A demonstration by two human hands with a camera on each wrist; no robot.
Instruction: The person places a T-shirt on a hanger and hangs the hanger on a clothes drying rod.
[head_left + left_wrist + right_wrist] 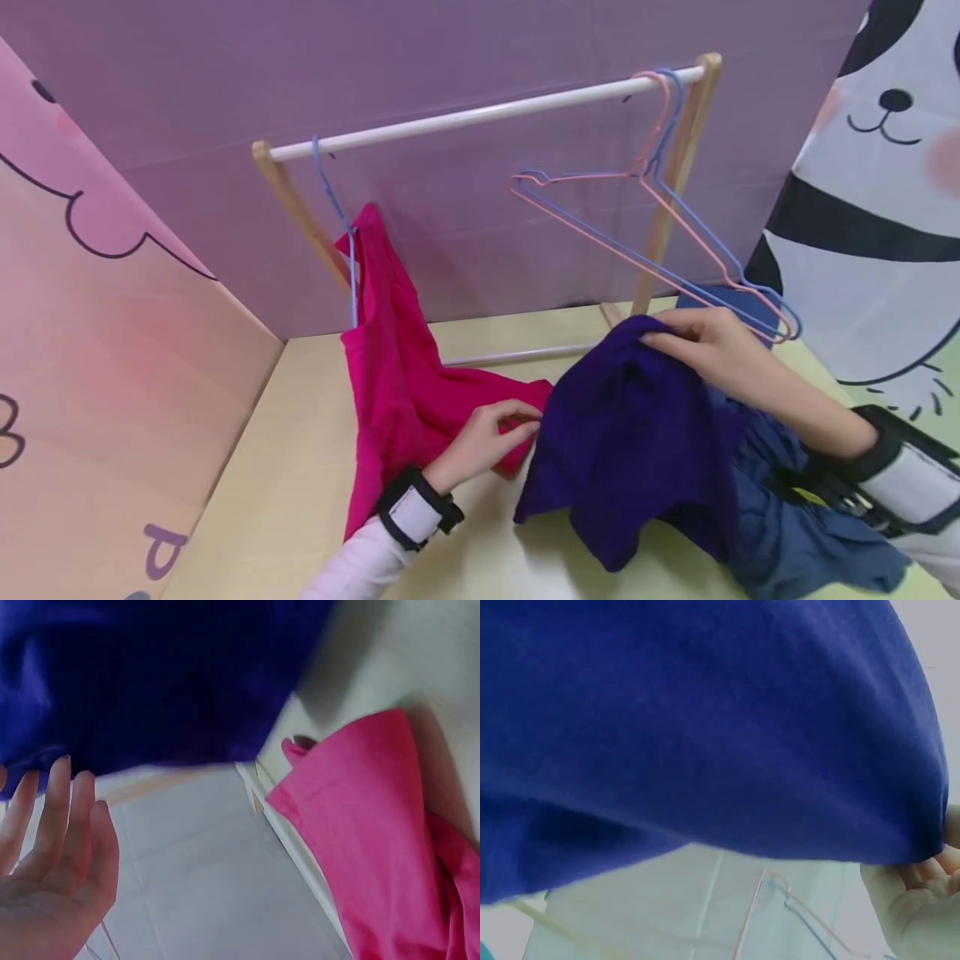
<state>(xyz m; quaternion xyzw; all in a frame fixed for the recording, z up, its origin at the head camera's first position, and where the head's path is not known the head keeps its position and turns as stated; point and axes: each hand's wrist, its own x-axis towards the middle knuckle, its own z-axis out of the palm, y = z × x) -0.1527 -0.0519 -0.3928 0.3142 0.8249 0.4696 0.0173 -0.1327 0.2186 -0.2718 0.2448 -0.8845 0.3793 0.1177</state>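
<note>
My right hand [712, 350] pinches a dark purple garment [637, 450] at its top, and the cloth hangs in folds below the fingers. In the right wrist view the purple cloth [705, 735] fills most of the picture, its gathered corner between thumb and fingers. My left hand [491, 437] is at the garment's left edge, fingers extended; in the left wrist view the fingertips [60, 769] meet the cloth's lower edge. Just behind that hand a pink garment [397, 375] hangs from a blue hanger [330, 187], its lower part spread over the table.
A rack with a white rail [480, 115] and wooden posts stands at the back. At its right end hang a pink hanger [573, 223] and a blue hanger [701, 218]. A blue-grey garment [795, 508] lies on the table [300, 467] under my right forearm.
</note>
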